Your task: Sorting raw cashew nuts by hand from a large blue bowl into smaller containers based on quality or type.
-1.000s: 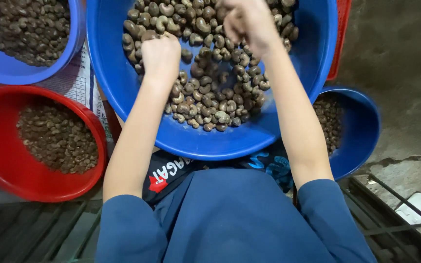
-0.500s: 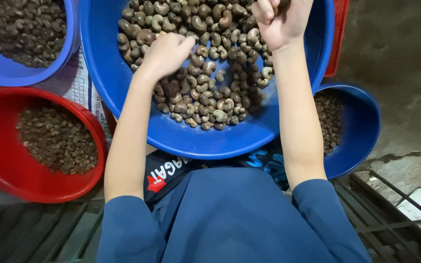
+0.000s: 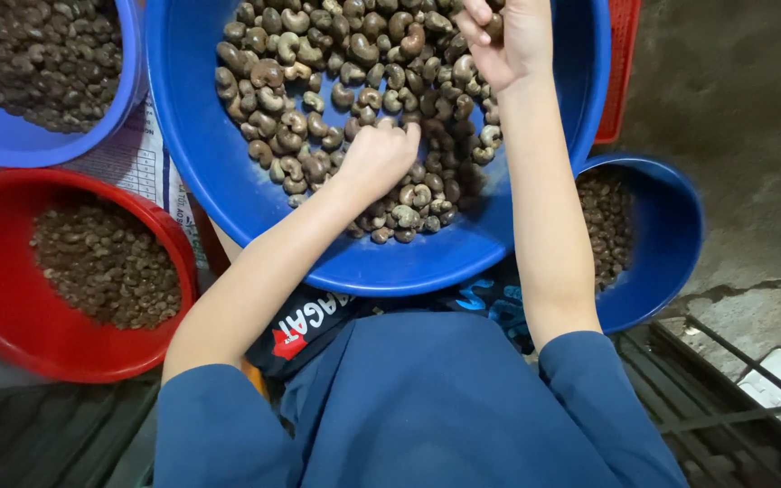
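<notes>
**Both hands in the big blue basin of cashews**

Big round blue plastic basin (image 3: 228, 181) sits on the lap, smooth walls, with a pile of curved, kidney-shaped cashew nuts (image 3: 318, 99) heaped toward the far side. The near wall is bare, so there's some open room along that edge. Left hand (image 3: 380, 155) rests knuckles-up on the nuts, fingers curled into the pile; can't tell if it actually has hold of anything. Right hand (image 3: 508, 41) is up by the far rim, fingers pinched shut around one nut (image 3: 494, 25).

Pretty crowded around it: a red bowl (image 3: 11, 307) of small dark bits just left, another blue bowl (image 3: 11, 149) of nuts top left, and a smaller blue bowl (image 3: 671, 235) tucked under the right edge. Rough concrete floor (image 3: 734, 108) on the right.
</notes>
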